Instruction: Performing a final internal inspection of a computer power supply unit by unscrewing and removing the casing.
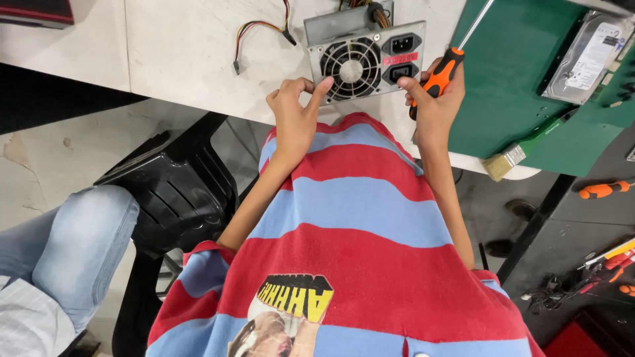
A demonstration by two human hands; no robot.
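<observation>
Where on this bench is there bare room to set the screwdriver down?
Bare white tabletop left of the loose wires; open green mat between power supply and hard drive. Crowded at the near edge around both hands.

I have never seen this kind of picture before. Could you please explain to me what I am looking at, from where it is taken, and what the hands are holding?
The picture comes from a camera worn on a person's head, looking down, so the striped shirt fills the lower part. There is no machine, only two bare hands. The left hand touches the lower corner of a grey computer power supply, a metal box with a round fan grille, standing on the white table. The right hand grips an orange-handled screwdriver and also touches the box. Further right are a green mat, a paintbrush and a hard drive. Another person's knee in jeans shows at the left.
</observation>
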